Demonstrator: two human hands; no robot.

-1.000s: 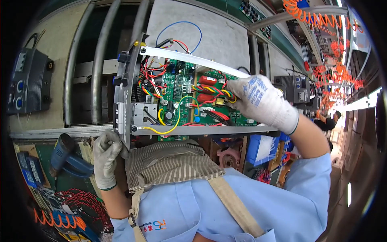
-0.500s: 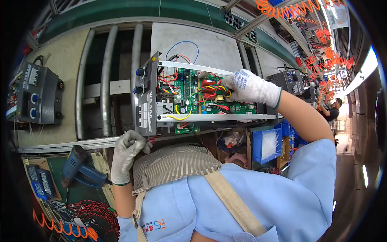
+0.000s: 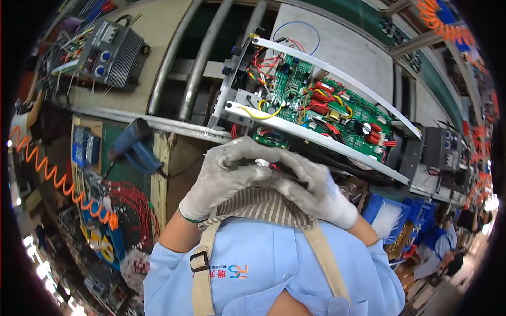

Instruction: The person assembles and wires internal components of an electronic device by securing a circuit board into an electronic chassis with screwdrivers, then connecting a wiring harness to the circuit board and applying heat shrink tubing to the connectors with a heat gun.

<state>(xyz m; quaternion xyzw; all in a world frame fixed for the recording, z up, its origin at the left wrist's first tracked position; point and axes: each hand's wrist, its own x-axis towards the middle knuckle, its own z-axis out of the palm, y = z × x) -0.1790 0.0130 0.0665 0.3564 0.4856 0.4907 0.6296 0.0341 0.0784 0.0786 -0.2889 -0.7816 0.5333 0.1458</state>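
My two gloved hands meet in front of the apron, at the near side of an open-topped electrical unit (image 3: 321, 138). My left hand (image 3: 226, 174) pinches a small white connector (image 3: 262, 162) with a bit of red wire beside it. From the other side, the bent fingers of my right hand (image 3: 321, 192) close in on the same wire; their exact grip is partly hidden. The unit has a green circuit board (image 3: 295, 73), coloured wires, two pale metal rails (image 3: 327, 138) and a dark front panel with blue knobs at its left end.
Metal rollers (image 3: 208, 58) run left of the unit. A second grey unit (image 3: 108, 55) stands farther left, another (image 3: 445, 147) at the right. A blue heat gun (image 3: 138, 150), red wires (image 3: 132, 203) and a coiled orange hose (image 3: 63, 184) lie lower left. Blue bins (image 3: 387, 210) are at right.
My right hand has left the circuit board and come down to meet my left hand. My left hand has moved in front of the apron, and the view has turned.
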